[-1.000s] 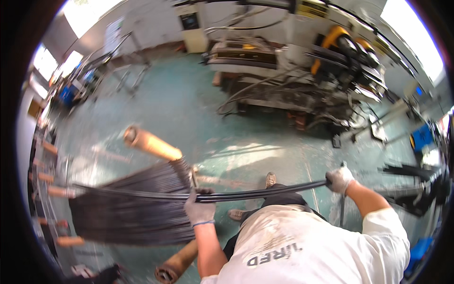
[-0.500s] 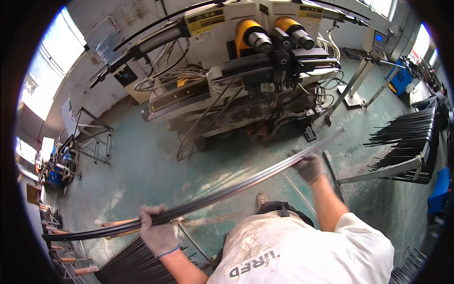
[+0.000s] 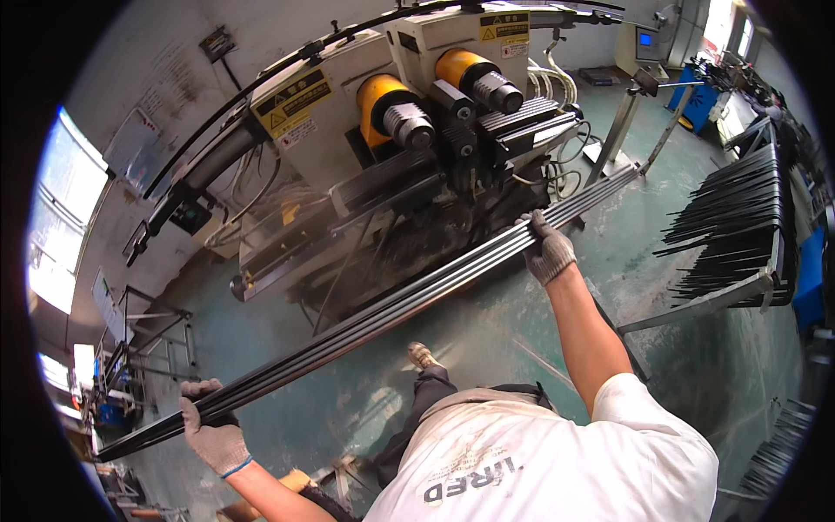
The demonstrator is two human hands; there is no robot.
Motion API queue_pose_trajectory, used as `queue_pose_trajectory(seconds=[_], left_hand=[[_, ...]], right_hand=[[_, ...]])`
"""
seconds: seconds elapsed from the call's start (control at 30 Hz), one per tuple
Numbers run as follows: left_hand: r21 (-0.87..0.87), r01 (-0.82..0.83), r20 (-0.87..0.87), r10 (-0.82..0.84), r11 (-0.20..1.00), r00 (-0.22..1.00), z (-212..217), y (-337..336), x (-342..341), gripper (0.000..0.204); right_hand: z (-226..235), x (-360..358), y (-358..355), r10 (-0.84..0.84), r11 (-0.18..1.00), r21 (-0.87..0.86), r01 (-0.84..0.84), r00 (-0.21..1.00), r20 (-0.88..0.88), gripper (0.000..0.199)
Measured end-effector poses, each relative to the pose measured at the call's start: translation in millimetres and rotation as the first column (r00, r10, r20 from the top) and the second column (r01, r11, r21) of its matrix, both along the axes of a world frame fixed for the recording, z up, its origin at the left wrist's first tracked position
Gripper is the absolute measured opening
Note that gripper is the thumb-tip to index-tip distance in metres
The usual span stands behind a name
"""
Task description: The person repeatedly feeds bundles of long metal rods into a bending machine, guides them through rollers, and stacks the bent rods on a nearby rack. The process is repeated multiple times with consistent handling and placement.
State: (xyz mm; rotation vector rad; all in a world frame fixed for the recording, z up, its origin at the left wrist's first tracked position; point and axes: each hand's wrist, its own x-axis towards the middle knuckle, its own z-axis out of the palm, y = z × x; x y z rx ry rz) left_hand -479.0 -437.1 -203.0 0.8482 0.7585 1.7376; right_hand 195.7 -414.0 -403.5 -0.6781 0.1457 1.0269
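Head view: a bundle of long dark strips (image 3: 409, 294) slants across the front of a machine (image 3: 322, 143), held clear of the floor (image 3: 487, 348) between two gloved hands. The left hand (image 3: 215, 435) is cupped near the lower end, the strips lying between its thumb and its partly bent fingers. The right hand (image 3: 550, 250) grips nearer the upper end, fingers curled against the bundle; their undersides are hidden. Yellow-and-black warning labels (image 3: 297, 103), bearing triangular symbols, mark the machine housing above two orange-cased motors. Dark lettering crosses the back of the white shirt (image 3: 591, 461); faint marks cover the wall (image 3: 165, 87), too small to read.
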Motion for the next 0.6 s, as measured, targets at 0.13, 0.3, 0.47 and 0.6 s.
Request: queue_pose_trajectory(seconds=[0.13, 0.3, 0.47, 0.6], left_hand=[[-0.199, -0.086, 0.085, 0.105, 0.976, 0.991, -59.2, 90.3, -1.3, 0.031], [-0.285, 0.005, 0.185, 0.050, 0.959, 0.982, -127.6, 192.9, -3.8, 0.030], [-0.312, 0.135, 0.243, -0.058, 0.940, 0.968, -151.9, 288.4, 41.4, 0.033], [-0.376, 0.177, 0.222, -0.097, 0.910, 0.970, -172.7, 333.4, 78.1, 0.035]], right_hand=[[45.2, -12.4, 58.4, 0.015, 1.000, -0.006, -0.014, 0.991, 0.133, 0.021], [78.5, -31.6, 140.6, 0.028, 0.999, -0.036, -0.022, 0.983, 0.180, 0.013], [58.7, -10.9, 222.4, -0.046, 0.992, -0.102, 0.070, 0.973, 0.227, 0.024], [66.7, -4.4, 248.9, -0.015, 0.996, -0.086, 0.032, 0.982, 0.187, 0.031]])
